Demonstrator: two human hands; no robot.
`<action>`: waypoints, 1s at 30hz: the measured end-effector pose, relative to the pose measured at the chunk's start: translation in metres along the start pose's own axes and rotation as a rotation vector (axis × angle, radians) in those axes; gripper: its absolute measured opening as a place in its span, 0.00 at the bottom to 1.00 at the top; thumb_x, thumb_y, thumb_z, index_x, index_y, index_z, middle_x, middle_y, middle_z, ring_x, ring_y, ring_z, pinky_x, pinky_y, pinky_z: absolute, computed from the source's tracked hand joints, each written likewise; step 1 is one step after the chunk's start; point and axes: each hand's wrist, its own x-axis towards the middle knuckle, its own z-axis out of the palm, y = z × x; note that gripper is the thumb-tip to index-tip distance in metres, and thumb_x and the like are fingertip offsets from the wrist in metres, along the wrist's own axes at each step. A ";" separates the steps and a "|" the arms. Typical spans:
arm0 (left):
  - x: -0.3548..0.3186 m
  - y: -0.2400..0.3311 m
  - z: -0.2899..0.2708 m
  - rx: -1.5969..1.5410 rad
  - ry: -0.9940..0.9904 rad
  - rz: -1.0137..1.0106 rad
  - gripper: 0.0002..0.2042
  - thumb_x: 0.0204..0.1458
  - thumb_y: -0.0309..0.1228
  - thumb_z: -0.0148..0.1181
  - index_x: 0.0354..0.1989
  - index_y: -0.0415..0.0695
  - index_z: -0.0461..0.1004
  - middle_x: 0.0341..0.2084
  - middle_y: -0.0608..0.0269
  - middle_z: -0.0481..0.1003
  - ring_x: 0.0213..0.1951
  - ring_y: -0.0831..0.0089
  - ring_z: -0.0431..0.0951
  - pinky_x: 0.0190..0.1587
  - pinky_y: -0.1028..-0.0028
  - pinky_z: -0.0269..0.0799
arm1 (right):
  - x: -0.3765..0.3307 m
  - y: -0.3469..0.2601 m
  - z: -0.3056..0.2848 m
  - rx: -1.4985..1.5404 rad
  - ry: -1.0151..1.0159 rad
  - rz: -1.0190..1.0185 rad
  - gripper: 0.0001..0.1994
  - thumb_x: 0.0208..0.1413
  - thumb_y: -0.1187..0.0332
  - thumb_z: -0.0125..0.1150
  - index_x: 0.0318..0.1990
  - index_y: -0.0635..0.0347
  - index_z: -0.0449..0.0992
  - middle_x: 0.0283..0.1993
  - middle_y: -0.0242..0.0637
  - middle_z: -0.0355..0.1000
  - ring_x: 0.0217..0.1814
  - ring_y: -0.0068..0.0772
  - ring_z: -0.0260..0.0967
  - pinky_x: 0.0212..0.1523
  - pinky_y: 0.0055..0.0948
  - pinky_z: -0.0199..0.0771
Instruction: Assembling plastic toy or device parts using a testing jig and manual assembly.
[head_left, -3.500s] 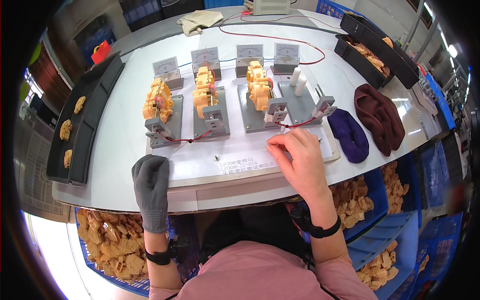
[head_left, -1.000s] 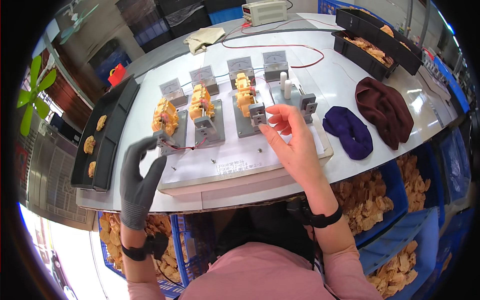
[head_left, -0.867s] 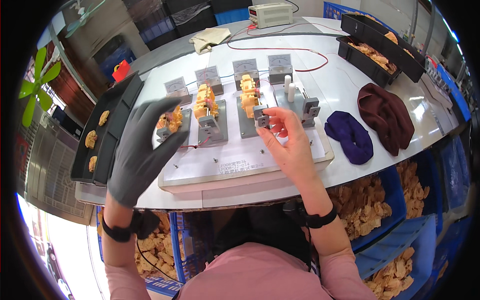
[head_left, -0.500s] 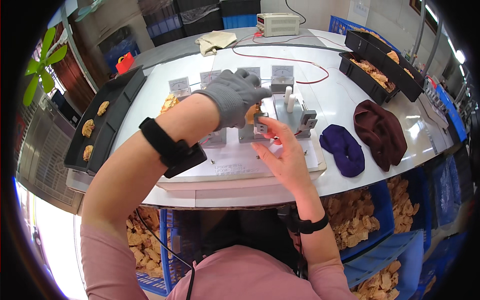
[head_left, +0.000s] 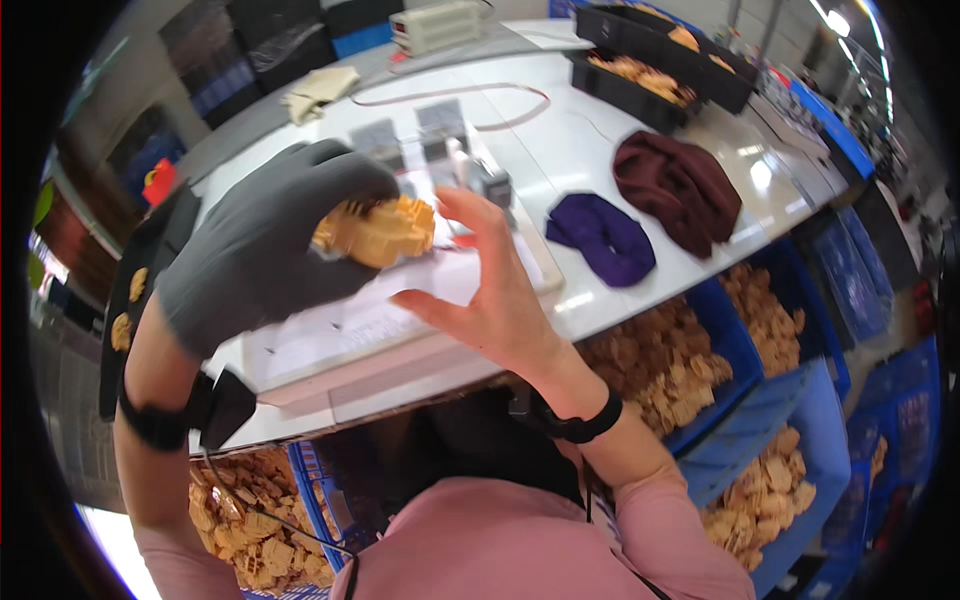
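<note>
My left hand, in a grey glove, is closed around a yellow-orange blocky part and holds it above the white board. Motion blurs the part, and the glove hides its left end; I cannot make out its exact kind. My bare right hand is just right of the part, thumb and fingers apart, with nothing between them. Behind the hands stand panel meters and a grey fixture with white posts, partly covered by my hands.
A purple cloth and a maroon cloth lie to the right. Black trays hold more yellowish parts at the far right. A power supply stands at the back. Blue crates full of parts stand below the table edge.
My view has shifted and turned. My left hand has come nearer, lifting the yellow-orange part off the fixture. My right hand has left the fixture's grey block and opened.
</note>
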 end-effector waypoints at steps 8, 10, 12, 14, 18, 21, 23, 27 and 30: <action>-0.059 0.054 0.040 -0.600 -0.099 -0.183 0.41 0.35 0.33 0.81 0.63 0.40 0.68 0.58 0.53 0.68 0.49 0.65 0.76 0.50 0.68 0.74 | -0.037 -0.053 -0.135 -0.007 -0.624 0.744 0.20 0.55 0.63 0.68 0.53 0.61 0.74 0.43 0.38 0.76 0.43 0.28 0.75 0.46 0.28 0.74; -0.089 0.038 0.042 -0.635 -0.193 -0.153 0.41 0.36 0.42 0.80 0.60 0.38 0.70 0.55 0.50 0.72 0.50 0.60 0.76 0.51 0.64 0.72 | -0.066 -0.036 -0.182 -0.164 -0.868 0.987 0.20 0.56 0.57 0.66 0.49 0.62 0.76 0.41 0.36 0.76 0.40 0.27 0.74 0.41 0.27 0.74; -0.139 0.039 0.030 -0.721 -0.267 -0.337 0.32 0.43 0.42 0.76 0.54 0.36 0.75 0.49 0.49 0.76 0.51 0.55 0.76 0.55 0.61 0.70 | -0.107 0.004 -0.208 -0.316 -1.016 1.234 0.22 0.55 0.53 0.65 0.47 0.63 0.77 0.36 0.36 0.75 0.35 0.28 0.73 0.36 0.28 0.73; -0.189 0.038 0.035 -0.734 -0.218 -0.471 0.27 0.45 0.37 0.75 0.53 0.39 0.75 0.47 0.53 0.76 0.49 0.58 0.77 0.52 0.64 0.71 | -0.148 0.049 -0.222 -0.518 -1.001 1.439 0.23 0.54 0.53 0.66 0.47 0.64 0.77 0.33 0.35 0.76 0.31 0.26 0.73 0.30 0.28 0.72; -0.283 0.050 0.054 -0.895 -0.212 -0.921 0.14 0.56 0.33 0.64 0.48 0.41 0.77 0.40 0.58 0.77 0.44 0.64 0.78 0.46 0.67 0.73 | -0.279 0.144 -0.268 -0.886 -0.729 1.318 0.34 0.54 0.46 0.65 0.58 0.67 0.73 0.37 0.47 0.78 0.33 0.35 0.76 0.31 0.34 0.76; -0.343 0.051 0.062 -0.838 -0.223 -1.199 0.15 0.60 0.39 0.60 0.46 0.40 0.78 0.37 0.57 0.78 0.41 0.66 0.78 0.46 0.68 0.73 | -0.370 0.217 -0.365 -0.759 -0.791 1.018 0.25 0.65 0.54 0.51 0.57 0.70 0.72 0.32 0.46 0.73 0.30 0.40 0.72 0.31 0.38 0.71; -0.384 0.053 0.075 -0.830 -0.145 -1.431 0.15 0.60 0.39 0.59 0.46 0.41 0.78 0.37 0.57 0.79 0.40 0.66 0.79 0.45 0.69 0.73 | -0.384 0.230 -0.342 -0.678 -0.466 1.234 0.19 0.65 0.59 0.51 0.51 0.68 0.76 0.29 0.40 0.71 0.28 0.32 0.69 0.27 0.36 0.67; -0.438 0.028 0.098 -0.562 -0.016 -1.786 0.16 0.59 0.41 0.58 0.45 0.40 0.78 0.35 0.56 0.80 0.38 0.68 0.79 0.44 0.69 0.73 | -0.251 0.149 -0.220 -0.612 -0.694 1.587 0.16 0.62 0.61 0.56 0.47 0.65 0.78 0.31 0.34 0.73 0.31 0.25 0.68 0.29 0.30 0.68; -0.445 0.004 0.120 -0.453 0.058 -1.677 0.18 0.58 0.42 0.57 0.45 0.39 0.78 0.35 0.54 0.80 0.38 0.67 0.79 0.44 0.69 0.73 | -0.198 0.094 -0.184 -0.285 -0.871 1.351 0.13 0.63 0.64 0.58 0.44 0.66 0.79 0.36 0.35 0.77 0.37 0.25 0.73 0.40 0.26 0.73</action>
